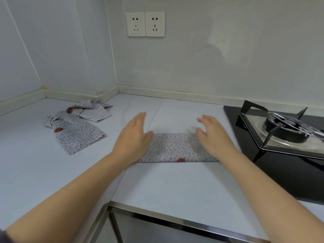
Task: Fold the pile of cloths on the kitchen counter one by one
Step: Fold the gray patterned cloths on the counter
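A grey dotted cloth point(173, 148) with a red tag lies on the counter in front of me, folded into a long strip. My left hand point(134, 137) hovers flat and open over its left end. Over the strip's right end is my right hand point(213, 134), fingers spread and slightly curled, holding nothing. Both hands look blurred. To the left, a loose pile of the same dotted cloths point(77, 125) lies on the counter, unfolded and overlapping, with red tags showing.
A black gas hob point(280, 137) with a metal burner stand sits at the right, close to the strip's right end. The white counter point(166, 181) meets the wall corner behind. Two wall sockets point(145, 23) are above. The counter's metal front edge runs below.
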`<action>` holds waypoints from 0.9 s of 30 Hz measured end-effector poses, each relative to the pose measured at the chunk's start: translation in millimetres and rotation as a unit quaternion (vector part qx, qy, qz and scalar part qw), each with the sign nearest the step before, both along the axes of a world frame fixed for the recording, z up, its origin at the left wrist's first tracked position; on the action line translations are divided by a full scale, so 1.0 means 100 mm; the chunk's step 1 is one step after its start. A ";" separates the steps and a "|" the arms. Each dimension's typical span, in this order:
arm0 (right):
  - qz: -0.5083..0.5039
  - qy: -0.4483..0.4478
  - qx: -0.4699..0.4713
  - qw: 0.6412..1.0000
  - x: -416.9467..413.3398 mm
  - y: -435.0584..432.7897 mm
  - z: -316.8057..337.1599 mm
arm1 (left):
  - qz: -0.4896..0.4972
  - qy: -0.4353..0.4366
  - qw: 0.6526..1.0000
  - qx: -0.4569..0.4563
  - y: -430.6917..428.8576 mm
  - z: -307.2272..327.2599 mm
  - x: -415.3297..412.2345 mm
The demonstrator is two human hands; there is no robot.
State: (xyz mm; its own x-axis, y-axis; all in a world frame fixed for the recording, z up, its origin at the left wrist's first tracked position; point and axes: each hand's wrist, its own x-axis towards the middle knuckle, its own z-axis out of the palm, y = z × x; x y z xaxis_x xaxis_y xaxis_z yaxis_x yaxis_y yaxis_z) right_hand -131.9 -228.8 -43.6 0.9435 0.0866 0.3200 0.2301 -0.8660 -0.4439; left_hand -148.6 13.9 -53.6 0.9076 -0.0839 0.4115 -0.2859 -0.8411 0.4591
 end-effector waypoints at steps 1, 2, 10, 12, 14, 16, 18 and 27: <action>0.033 0.050 -0.033 0.998 -0.03 0.11 -0.03 | -0.037 0.026 0.998 0.037 -0.06 -0.02 -0.01; 0.056 0.103 -0.073 0.990 -0.06 0.22 -0.07 | -0.067 0.061 0.993 0.081 -0.11 -0.06 -0.02; 0.031 0.219 -0.214 0.951 -0.01 0.25 -0.19 | -0.064 0.207 0.948 0.235 -0.13 -0.15 -0.01; 0.013 0.152 -0.215 0.965 -0.05 0.23 -0.16 | -0.039 0.198 0.949 0.241 -0.14 -0.14 -0.03; 0.015 0.032 -0.179 0.983 -0.10 0.23 -0.12 | 0.012 0.127 0.952 0.277 -0.16 -0.11 -0.05; 0.028 -0.019 -0.134 0.990 -0.12 0.28 -0.08 | 0.063 0.027 0.961 0.267 -0.17 -0.05 -0.06; 0.044 -0.009 -0.130 0.991 -0.08 0.29 -0.12 | 0.069 -0.010 0.982 0.173 -0.14 0.01 -0.06; 0.086 0.036 -0.050 0.994 -0.01 0.14 -0.11 | -0.232 -0.005 0.971 0.047 -0.07 -0.10 -0.01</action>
